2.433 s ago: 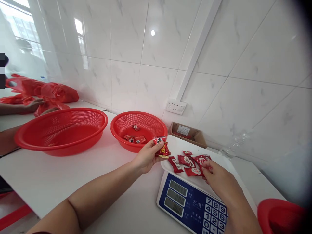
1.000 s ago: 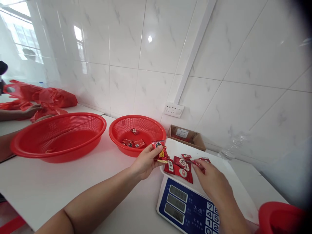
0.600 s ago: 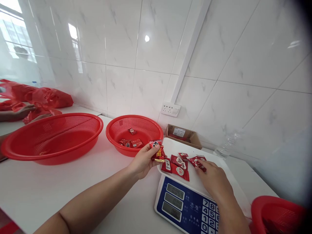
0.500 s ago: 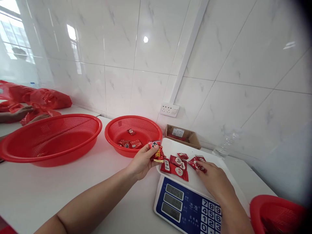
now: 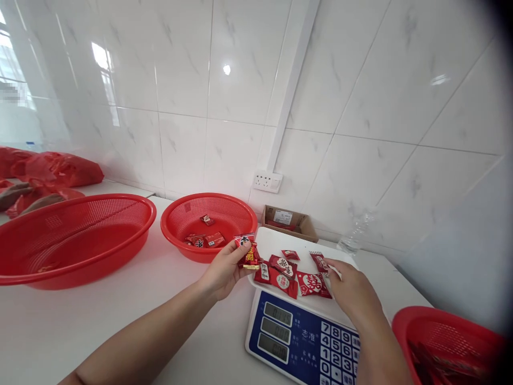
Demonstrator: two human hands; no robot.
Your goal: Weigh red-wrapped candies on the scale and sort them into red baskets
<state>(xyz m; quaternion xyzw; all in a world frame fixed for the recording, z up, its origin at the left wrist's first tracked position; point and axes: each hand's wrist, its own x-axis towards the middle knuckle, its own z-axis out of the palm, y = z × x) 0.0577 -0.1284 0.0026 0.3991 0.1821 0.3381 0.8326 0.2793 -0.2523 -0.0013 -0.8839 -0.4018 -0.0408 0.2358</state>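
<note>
My left hand (image 5: 228,267) pinches a small bunch of red-wrapped candies (image 5: 249,256) at the left edge of the scale's white tray (image 5: 316,248). Over the tray's right side, the fingers of my right hand (image 5: 348,286) are closed on a red candy packet (image 5: 319,262). Between the hands, several red candy packets (image 5: 283,266) lie loosely together on the tray. One packet with a large white emblem (image 5: 313,284) lies just left of my right hand. Below the tray, the scale's blue panel (image 5: 306,337) shows displays and number keys.
A red basket (image 5: 236,203) with a few packets stands behind my left hand, a larger one (image 5: 136,206) farther left. Another basket (image 5: 404,326) is at lower right. An open carton (image 5: 308,230) and a clear bottle (image 5: 356,232) stand by the wall. Another person's hands (image 5: 44,202) touch red bags.
The packet with the large white emblem now lies on the tray, released from my right hand, which holds another packet. The top display's digits have changed. My left hand still grips its candies.
</note>
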